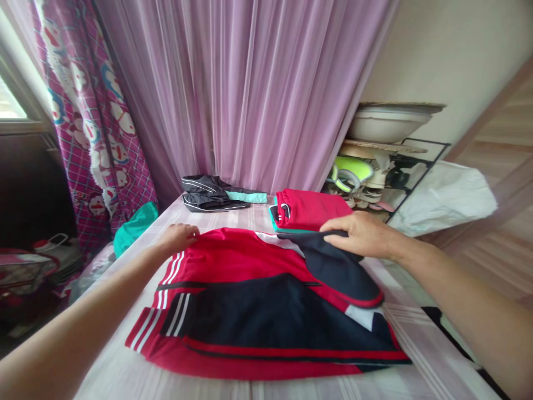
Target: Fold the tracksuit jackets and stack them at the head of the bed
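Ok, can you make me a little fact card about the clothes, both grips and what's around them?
Main garment: red and dark, white stripes, on a pale checked cloth
Left grip: at its far left corner
Right grip: pinching its dark part
Folded pile: red on top, farther back
Dark clothing: white lines, back left
Behind: purple curtain
Right of curtain: pale basin

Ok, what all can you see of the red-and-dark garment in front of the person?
The red-and-dark garment looks like smooth sports fabric, with white patches, red trim along dark sections and white stripes towards its left end. It lies spread in overlapping layers, slightly rumpled, on a pale checked cloth. The left hand is at its far left corner; the right hand grips a dark part at the far right. A folded red garment lies just beyond.
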